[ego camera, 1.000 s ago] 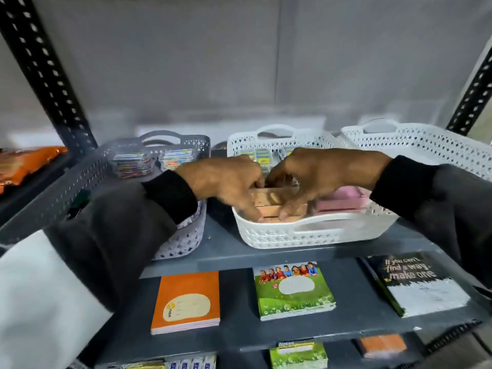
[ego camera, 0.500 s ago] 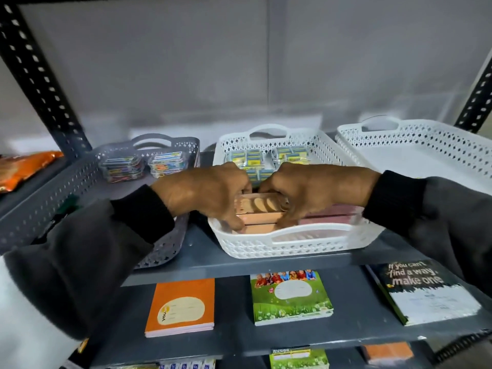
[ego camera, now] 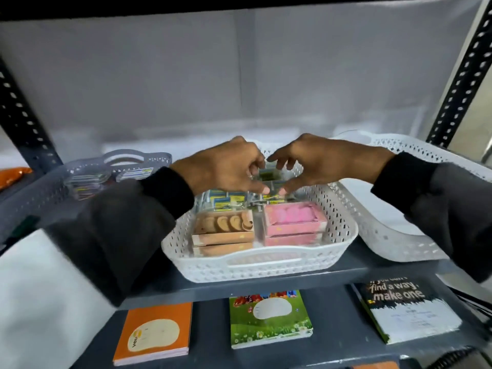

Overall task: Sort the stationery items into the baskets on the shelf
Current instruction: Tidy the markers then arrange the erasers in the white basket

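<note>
right now both hands hover over the far half of the middle white basket (ego camera: 259, 265) on the upper shelf. the left hand (ego camera: 226, 166) has its fingers curled narrow, thumb tip near the small yellow-and-blue packs (ego camera: 222, 201) at the back; the right hand (ego camera: 308, 162) is loosely spread, fingertips just above the same cluster. whether either one actually pinches a pack i cannot tell, since the picture is blurred there.

in the near half of this basket sit a stack of tan boxes (ego camera: 223, 230) on the left and pink boxes (ego camera: 294, 222) on the right, side by side and level. the grey basket (ego camera: 149, 161) to the left holds clear packs; the white basket (ego camera: 399, 235) on the right looks unfilled. three notebooks, orange (ego camera: 155, 332), green (ego camera: 270, 318) and black (ego camera: 406, 307), lie on the lower shelf.

the step looks like tidying the small packs. do it with light fingertip nudges, keeping them in rows behind the boxes, and lift the wrists clear so the sleeves do not drag the tan stack askew.
</note>
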